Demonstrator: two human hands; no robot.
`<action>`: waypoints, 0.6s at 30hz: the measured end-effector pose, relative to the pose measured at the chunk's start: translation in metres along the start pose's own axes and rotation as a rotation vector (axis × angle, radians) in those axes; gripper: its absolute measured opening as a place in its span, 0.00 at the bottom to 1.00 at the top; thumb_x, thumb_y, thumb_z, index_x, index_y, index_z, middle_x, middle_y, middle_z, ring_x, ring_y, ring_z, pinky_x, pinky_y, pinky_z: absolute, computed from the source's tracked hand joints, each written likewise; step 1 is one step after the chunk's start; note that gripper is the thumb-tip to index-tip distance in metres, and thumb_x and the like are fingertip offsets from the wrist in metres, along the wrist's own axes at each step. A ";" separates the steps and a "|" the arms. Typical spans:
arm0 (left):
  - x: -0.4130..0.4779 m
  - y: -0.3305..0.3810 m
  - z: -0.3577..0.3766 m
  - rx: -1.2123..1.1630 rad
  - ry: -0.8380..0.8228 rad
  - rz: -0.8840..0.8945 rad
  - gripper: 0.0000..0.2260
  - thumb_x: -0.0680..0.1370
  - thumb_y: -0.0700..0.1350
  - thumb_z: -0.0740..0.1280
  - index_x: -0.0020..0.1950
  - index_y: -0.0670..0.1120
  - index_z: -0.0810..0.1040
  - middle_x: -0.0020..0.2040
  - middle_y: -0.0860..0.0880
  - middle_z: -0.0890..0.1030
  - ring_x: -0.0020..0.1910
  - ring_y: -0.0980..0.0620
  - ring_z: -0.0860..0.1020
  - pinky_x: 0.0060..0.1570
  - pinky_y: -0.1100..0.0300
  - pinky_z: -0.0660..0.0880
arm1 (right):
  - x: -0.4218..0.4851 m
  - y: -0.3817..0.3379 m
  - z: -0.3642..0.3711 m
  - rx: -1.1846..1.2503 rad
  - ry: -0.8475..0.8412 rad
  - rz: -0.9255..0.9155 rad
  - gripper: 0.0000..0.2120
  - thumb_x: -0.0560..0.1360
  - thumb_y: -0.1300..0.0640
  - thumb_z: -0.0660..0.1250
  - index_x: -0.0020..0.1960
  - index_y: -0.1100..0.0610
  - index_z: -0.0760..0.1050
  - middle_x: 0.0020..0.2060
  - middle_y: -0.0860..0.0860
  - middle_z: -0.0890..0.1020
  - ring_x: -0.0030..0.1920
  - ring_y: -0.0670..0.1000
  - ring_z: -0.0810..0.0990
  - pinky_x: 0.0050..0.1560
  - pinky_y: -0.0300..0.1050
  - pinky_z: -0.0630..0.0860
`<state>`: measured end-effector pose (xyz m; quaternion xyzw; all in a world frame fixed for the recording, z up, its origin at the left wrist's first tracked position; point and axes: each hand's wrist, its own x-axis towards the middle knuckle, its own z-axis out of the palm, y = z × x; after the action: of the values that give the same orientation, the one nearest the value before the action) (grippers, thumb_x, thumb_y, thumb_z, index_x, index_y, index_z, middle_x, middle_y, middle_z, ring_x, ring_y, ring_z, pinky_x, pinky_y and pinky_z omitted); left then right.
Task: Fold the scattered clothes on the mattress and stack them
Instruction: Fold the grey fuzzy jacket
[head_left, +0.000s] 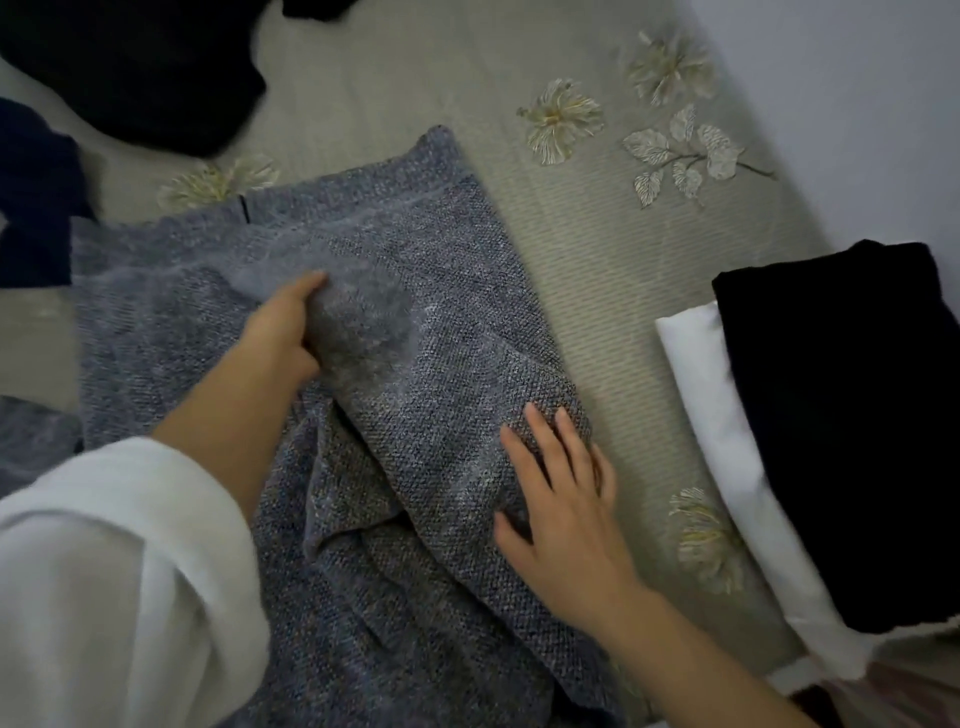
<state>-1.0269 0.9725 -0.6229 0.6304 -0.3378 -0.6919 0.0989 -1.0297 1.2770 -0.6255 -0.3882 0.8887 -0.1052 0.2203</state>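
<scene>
At centre frame, the left hand (283, 332) is pinching the grey knit (441, 291) while the right hand (566, 499), fingers (546, 435) spread, is pinning it flat, so pulling taut should crease cleanly.

The mattress (597, 249), in pale flowered cloth, carries a grey knitted garment (441, 260) in the middle, black clothes (130, 67) far left, and a folded white piece (727, 441) at the right.

A grey-blue knit sweater (441, 291) lies rumpled, partly folded, mid-mattress (597, 260), with loose dark garments (135, 67) heaped at ten o'clock and a folded black garment (841, 426) stacked on a folded white garment (727, 415) at three o'clock.
</scene>
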 end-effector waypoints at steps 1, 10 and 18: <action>-0.006 0.009 0.001 0.003 -0.020 0.028 0.15 0.73 0.48 0.71 0.56 0.44 0.77 0.51 0.45 0.82 0.46 0.45 0.82 0.38 0.50 0.79 | 0.000 0.001 0.001 -0.005 0.007 -0.002 0.34 0.75 0.41 0.53 0.78 0.47 0.48 0.78 0.47 0.44 0.77 0.50 0.38 0.71 0.53 0.38; -0.001 0.054 -0.063 0.084 -0.025 0.249 0.08 0.77 0.44 0.63 0.41 0.49 0.80 0.34 0.53 0.83 0.39 0.54 0.80 0.36 0.63 0.79 | 0.000 -0.008 0.025 -0.058 -0.078 -0.114 0.29 0.78 0.37 0.49 0.77 0.42 0.50 0.78 0.50 0.53 0.77 0.53 0.43 0.71 0.56 0.44; 0.003 -0.029 -0.080 0.445 0.220 0.384 0.32 0.74 0.48 0.68 0.75 0.48 0.58 0.66 0.47 0.72 0.62 0.46 0.72 0.63 0.50 0.70 | 0.014 -0.007 0.014 0.324 0.225 0.183 0.24 0.80 0.45 0.50 0.74 0.50 0.60 0.67 0.39 0.62 0.69 0.40 0.57 0.69 0.39 0.52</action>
<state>-0.9439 0.9650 -0.6408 0.6323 -0.5812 -0.4972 0.1234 -1.0268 1.2615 -0.6394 -0.2512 0.9107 -0.2687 0.1880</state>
